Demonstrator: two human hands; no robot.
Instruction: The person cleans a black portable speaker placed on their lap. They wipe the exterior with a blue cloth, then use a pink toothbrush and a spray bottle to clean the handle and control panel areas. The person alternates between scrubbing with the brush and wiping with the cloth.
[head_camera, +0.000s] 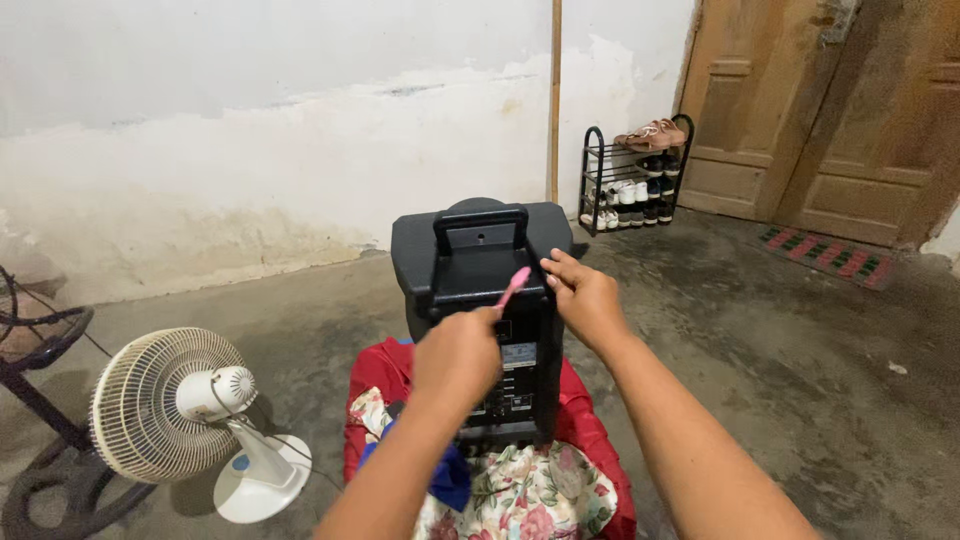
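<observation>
A black portable speaker box (478, 262) with a carry handle on top stands upright on a red and floral cloth (540, 490). My left hand (457, 355) is closed around a pink tool (514, 287), a thin stick that looks like a toothbrush, its tip near the speaker's upper back panel. My right hand (583, 298) rests on the speaker's top right edge, fingers touching the casing. A blue cloth (448, 478) lies under my left forearm.
A white table fan (175, 410) stands on the concrete floor at the left, beside a black metal frame (40, 400). A shoe rack (630, 180) with several shoes stands by the far wall, near wooden doors (830, 110) and a patterned mat (825, 255).
</observation>
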